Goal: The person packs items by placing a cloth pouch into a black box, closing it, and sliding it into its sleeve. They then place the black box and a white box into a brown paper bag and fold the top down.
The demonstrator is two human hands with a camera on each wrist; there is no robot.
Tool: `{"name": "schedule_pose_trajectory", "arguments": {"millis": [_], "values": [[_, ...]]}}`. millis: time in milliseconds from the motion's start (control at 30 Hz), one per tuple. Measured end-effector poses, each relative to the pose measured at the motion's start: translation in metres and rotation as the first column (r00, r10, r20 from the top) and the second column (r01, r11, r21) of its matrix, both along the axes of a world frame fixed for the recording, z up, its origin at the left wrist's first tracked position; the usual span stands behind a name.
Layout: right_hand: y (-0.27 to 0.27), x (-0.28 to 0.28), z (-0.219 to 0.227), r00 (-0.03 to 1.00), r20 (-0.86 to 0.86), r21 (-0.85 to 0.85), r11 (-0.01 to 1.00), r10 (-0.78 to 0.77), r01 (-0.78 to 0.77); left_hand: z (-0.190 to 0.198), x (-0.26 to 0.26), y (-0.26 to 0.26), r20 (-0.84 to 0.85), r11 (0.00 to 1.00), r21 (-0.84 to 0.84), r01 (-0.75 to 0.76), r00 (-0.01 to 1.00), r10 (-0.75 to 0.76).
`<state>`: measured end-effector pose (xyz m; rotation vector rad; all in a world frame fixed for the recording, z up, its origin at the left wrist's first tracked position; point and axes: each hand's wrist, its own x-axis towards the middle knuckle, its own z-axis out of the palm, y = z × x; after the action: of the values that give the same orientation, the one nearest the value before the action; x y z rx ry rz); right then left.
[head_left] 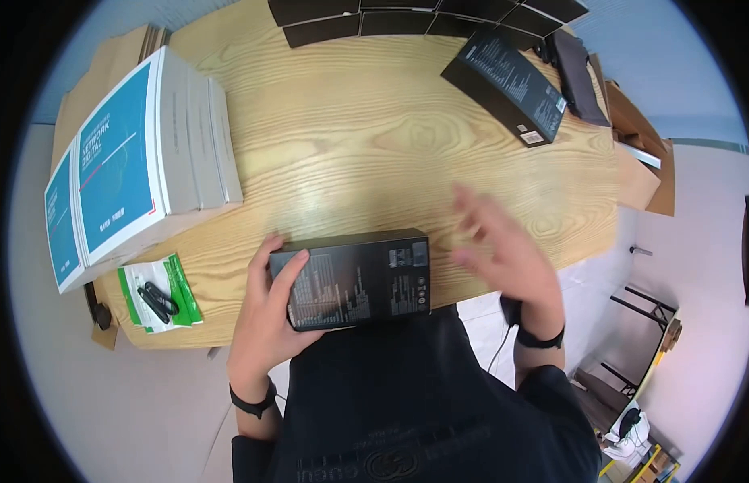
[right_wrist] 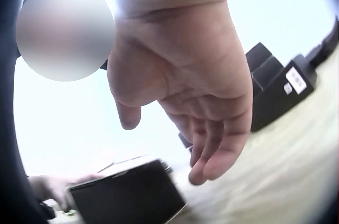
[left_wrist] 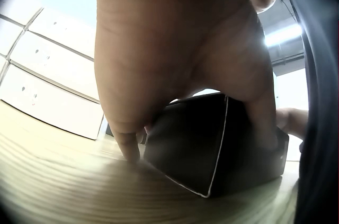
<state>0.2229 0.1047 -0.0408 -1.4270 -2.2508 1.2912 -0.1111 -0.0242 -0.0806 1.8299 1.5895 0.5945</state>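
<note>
A black cardboard box (head_left: 354,282) with fine white print lies at the near edge of the table, close to the person's torso. My left hand (head_left: 266,310) grips its left end, thumb on the printed top face and fingers round the far side. In the left wrist view the thumb and fingers straddle the dark box (left_wrist: 185,142), which rests on the wood. To the right of the box, my right hand (head_left: 507,249) is in the air, blurred, its fingers loosely bent and holding nothing. The right wrist view shows its palm (right_wrist: 185,75) apart from the box (right_wrist: 127,192).
A second black box (head_left: 511,88) lies at the back right, beside a dark pouch (head_left: 576,76). More black boxes (head_left: 399,20) are stacked along the far edge. Thick blue-and-white books (head_left: 121,161) stand at left, near a green-white packet (head_left: 185,294) with a coiled black cable (head_left: 157,302).
</note>
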Motion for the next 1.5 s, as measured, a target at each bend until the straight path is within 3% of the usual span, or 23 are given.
{"name": "schedule_pose_trajectory", "arguments": {"millis": [67, 167, 200, 267, 300, 367, 400, 500, 700, 933, 1067, 1133, 1200, 1267, 1300, 1333, 1367, 1400, 1433, 1467, 1500], "values": [[0.035, 0.022, 0.003, 0.997, 0.028, 0.370, 0.927, -0.071, 0.055, 0.001, -0.003, -0.004, -0.029, 1.000, 0.012, -0.017, 0.999, 0.018], [0.108, 0.053, -0.001, 0.950, 0.176, 0.743, 0.668, -0.259, 0.044, -0.002, -0.005, -0.011, 0.018, 0.996, 0.008, -0.090, 0.996, 0.090], [0.127, 0.055, -0.002, 0.952, 0.173, 0.747, 0.663, -0.252, 0.040, -0.002, -0.004, -0.013, 0.025, 0.993, -0.010, -0.115, 0.993, 0.115], [0.158, 0.054, -0.002, 0.679, 0.576, 0.642, 0.766, -0.455, -0.032, -0.002, -0.004, -0.018, 0.030, 0.988, -0.027, -0.154, 0.988, 0.155], [0.174, 0.060, -0.011, 0.686, 0.574, 0.644, 0.764, -0.446, -0.042, -0.003, -0.004, -0.021, 0.034, 0.986, -0.001, -0.167, 0.985, 0.167], [0.198, 0.076, -0.037, 0.887, 0.406, 0.502, 0.865, -0.221, -0.014, -0.004, -0.007, -0.027, 0.037, 0.981, 0.023, -0.195, 0.980, 0.194], [0.198, 0.075, -0.036, 0.891, 0.404, 0.501, 0.865, -0.207, -0.026, -0.004, -0.010, -0.032, 0.044, 0.976, 0.040, -0.212, 0.977, 0.210], [0.163, 0.066, -0.030, 0.951, 0.292, 0.480, 0.843, 0.105, -0.241, -0.003, -0.013, -0.042, 0.046, 0.958, 0.048, -0.284, 0.958, 0.281], [0.081, 0.049, -0.015, 0.948, 0.259, 0.415, 0.865, 0.185, -0.282, -0.003, -0.020, -0.040, 0.013, 0.955, 0.048, -0.293, 0.956, 0.292], [0.063, 0.049, -0.017, 0.965, 0.255, 0.441, 0.881, 0.059, -0.170, -0.001, -0.020, -0.023, -0.016, 0.971, 0.022, -0.239, 0.971, 0.239], [0.063, 0.045, -0.023, 0.971, 0.240, 0.513, 0.847, 0.011, -0.136, -0.011, -0.020, -0.024, -0.006, 0.982, 0.097, -0.162, 0.987, 0.163], [0.062, 0.035, -0.028, 0.969, 0.214, 0.505, 0.863, -0.126, 0.000, -0.011, -0.018, -0.027, -0.004, 0.970, 0.085, -0.228, 0.973, 0.229], [0.061, 0.030, -0.034, 0.977, 0.178, 0.531, 0.847, -0.121, 0.008, -0.009, -0.013, -0.026, -0.020, 0.964, 0.083, -0.253, 0.967, 0.256], [0.046, 0.017, -0.023, 0.825, 0.474, 0.672, 0.732, -0.308, -0.112, -0.005, -0.010, -0.026, -0.002, 0.962, 0.053, -0.267, 0.964, 0.267], [0.040, 0.014, -0.016, 0.905, 0.357, 0.695, 0.713, -0.232, -0.092, -0.003, -0.011, -0.027, 0.004, 0.964, 0.031, -0.266, 0.964, 0.266], [0.030, 0.008, -0.011, 0.913, 0.347, 0.694, 0.714, -0.215, -0.096, 0.000, -0.011, -0.027, -0.009, 0.959, 0.031, -0.282, 0.959, 0.283], [0.016, 0.001, -0.007, 0.983, 0.183, 0.590, 0.799, 0.008, -0.116, 0.003, -0.012, -0.027, 0.034, 0.962, 0.028, -0.273, 0.962, 0.272], [0.004, -0.006, -0.004, 0.979, -0.021, 0.480, 0.861, 0.203, -0.168, 0.008, -0.013, -0.027, 0.078, 0.966, 0.025, -0.258, 0.964, 0.256], [-0.008, -0.016, -0.003, 0.978, -0.030, 0.477, 0.863, 0.205, -0.167, 0.015, -0.016, -0.029, 0.134, 0.969, -0.011, -0.248, 0.960, 0.247], [-0.019, -0.028, -0.002, 0.939, -0.093, 0.395, 0.878, 0.330, -0.270, 0.016, -0.019, -0.030, 0.127, 0.968, -0.012, -0.250, 0.960, 0.249], [-0.024, -0.035, -0.002, 0.881, -0.166, 0.317, 0.870, 0.443, -0.378, 0.020, -0.021, -0.029, 0.296, 0.958, -0.164, -0.236, 0.915, 0.276]]}}
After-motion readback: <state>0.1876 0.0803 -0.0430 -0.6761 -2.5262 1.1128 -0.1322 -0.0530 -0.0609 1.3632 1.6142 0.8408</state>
